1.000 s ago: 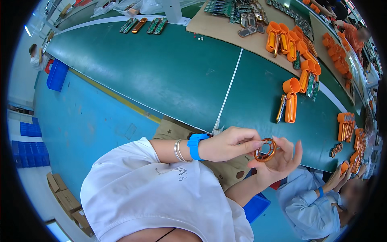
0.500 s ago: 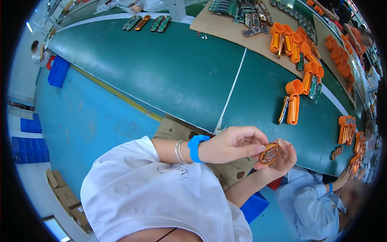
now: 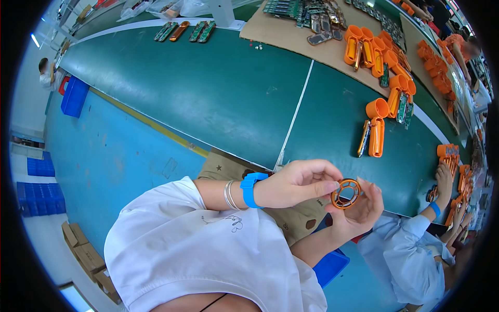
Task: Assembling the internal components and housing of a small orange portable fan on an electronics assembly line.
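The long green tabletop (image 3: 218,99) carries rows of orange plastic housings (image 3: 382,122) at its far side. In front of it, above the lap, both hands grip one small orange ring (image 3: 346,193) — left hand (image 3: 296,183) pinching its rim, right hand (image 3: 361,210) cupping it from behind.

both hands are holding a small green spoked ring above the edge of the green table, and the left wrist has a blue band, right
Not quite: the small spoked ring is orange, not green, as the head view shows. The left hand and right hand do hold it above the edge of the green table, and the blue band is on the left wrist.
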{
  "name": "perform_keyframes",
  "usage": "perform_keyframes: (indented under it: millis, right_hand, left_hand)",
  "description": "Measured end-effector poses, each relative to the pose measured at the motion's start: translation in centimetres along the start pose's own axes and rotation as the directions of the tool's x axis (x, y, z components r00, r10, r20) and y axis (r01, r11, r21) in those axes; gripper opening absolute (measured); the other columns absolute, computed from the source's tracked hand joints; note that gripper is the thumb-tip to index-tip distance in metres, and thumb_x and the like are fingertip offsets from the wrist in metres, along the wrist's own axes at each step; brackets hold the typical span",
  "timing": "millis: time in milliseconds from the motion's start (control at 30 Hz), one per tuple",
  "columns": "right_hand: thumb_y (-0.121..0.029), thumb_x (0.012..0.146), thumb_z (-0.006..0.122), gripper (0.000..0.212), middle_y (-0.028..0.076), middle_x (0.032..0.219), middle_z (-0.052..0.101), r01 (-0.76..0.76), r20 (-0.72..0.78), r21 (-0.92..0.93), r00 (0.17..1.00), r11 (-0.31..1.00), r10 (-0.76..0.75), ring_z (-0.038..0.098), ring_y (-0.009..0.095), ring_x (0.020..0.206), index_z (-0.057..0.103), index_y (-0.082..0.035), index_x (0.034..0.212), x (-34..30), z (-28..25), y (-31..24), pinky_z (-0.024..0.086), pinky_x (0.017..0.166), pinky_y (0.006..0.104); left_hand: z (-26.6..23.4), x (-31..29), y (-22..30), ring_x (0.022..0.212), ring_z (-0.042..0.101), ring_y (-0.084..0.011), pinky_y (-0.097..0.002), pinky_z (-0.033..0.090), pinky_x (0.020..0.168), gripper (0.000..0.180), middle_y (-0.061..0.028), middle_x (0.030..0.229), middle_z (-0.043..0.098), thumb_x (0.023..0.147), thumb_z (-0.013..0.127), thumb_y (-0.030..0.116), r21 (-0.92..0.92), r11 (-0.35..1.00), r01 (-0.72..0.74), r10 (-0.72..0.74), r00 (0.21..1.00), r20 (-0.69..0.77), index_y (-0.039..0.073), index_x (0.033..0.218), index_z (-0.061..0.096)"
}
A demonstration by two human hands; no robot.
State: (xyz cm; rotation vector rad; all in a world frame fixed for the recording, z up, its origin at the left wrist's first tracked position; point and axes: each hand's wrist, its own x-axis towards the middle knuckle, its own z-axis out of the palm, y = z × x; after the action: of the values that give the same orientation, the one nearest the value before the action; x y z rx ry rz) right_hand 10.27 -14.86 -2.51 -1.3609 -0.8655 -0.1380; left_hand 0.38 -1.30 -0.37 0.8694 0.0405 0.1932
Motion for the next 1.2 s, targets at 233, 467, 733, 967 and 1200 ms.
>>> perform_keyframes:
  millis: [233, 467, 733, 967, 1200]
  right_hand:
    - [-0.010, 0.059, 0.087, 0.080, 0.021, 0.114, 0.058, -0.033, -0.024, -0.047, 0.999, 0.998, 0.032, 0.056, 0.028, 0.106, 0.045, 0.001, 0.126, 0.5, -2.8, 1.9, 0.045, 0.091, 0.0364]
    - [-0.016, 0.090, 0.064, 0.045, 0.017, 0.118, 0.058, -0.407, -0.497, -0.522, 0.859, 0.750, 0.120, 0.057, 0.023, 0.107, 0.047, 0.005, 0.125, 3.8, -12.4, 5.8, 0.043, 0.094, 0.0331]
    - [-0.031, 0.091, 0.058, 0.049, 0.024, 0.112, 0.059, -0.500, -0.502, -0.837, 0.863, 0.221, 0.051, 0.056, 0.038, 0.104, 0.047, 0.003, 0.125, 6.4, -20.6, 11.2, 0.044, 0.088, 0.0437]
    - [-0.030, 0.087, 0.062, 0.045, 0.024, 0.097, 0.064, -0.690, -0.688, -0.724, 0.723, -0.014, -0.064, 0.061, 0.042, 0.088, 0.051, 0.002, 0.117, 7.1, -25.2, 11.7, 0.047, 0.075, 0.0501]
    - [-0.023, 0.080, 0.068, 0.029, 0.018, 0.089, 0.065, -0.813, -0.806, -0.578, 0.582, -0.064, -0.106, 0.064, 0.034, 0.086, 0.055, -0.001, 0.095, 9.9, -23.2, 14.6, 0.049, 0.076, 0.0456]
  left_hand:
    - [-1.3, 0.3, -1.1, 0.092, 0.057, -0.0140, -0.0286, 0.047, 0.082, 0.009, -0.0089, 0.101, 0.058, 0.094, 0.053, 0.004, 0.359, 0.930, -0.085, 0.107, 0.993, -0.042, 0.000, 0.102, 0.056]
    - [-3.2, -0.4, -0.3, 0.061, 0.051, -0.0240, -0.0319, 0.041, 0.056, 0.022, -0.0101, 0.070, 0.051, 0.089, 0.060, 0.008, 0.852, 0.488, -0.190, 0.329, 0.944, 0.022, 0.000, 0.072, 0.049]
    - [-4.5, -1.1, -1.8, 0.058, 0.052, -0.0150, -0.0277, 0.042, 0.053, 0.013, -0.0081, 0.066, 0.053, 0.093, 0.054, 0.007, 0.790, 0.609, -0.066, 0.331, 0.927, -0.178, -0.001, 0.083, 0.051]
    - [-4.7, -0.3, -2.1, 0.056, 0.052, -0.0094, -0.0242, 0.042, 0.051, 0.007, -0.0053, 0.063, 0.056, 0.093, 0.053, 0.005, 0.750, 0.659, -0.066, 0.295, 0.939, -0.176, -0.002, 0.090, 0.055]
    - [-5.4, -1.2, -1.9, 0.058, 0.051, -0.0076, -0.0222, 0.041, 0.054, 0.014, -0.0032, 0.064, 0.054, 0.097, 0.046, 0.008, 0.742, 0.669, -0.029, 0.321, 0.912, -0.254, -0.001, 0.088, 0.052]
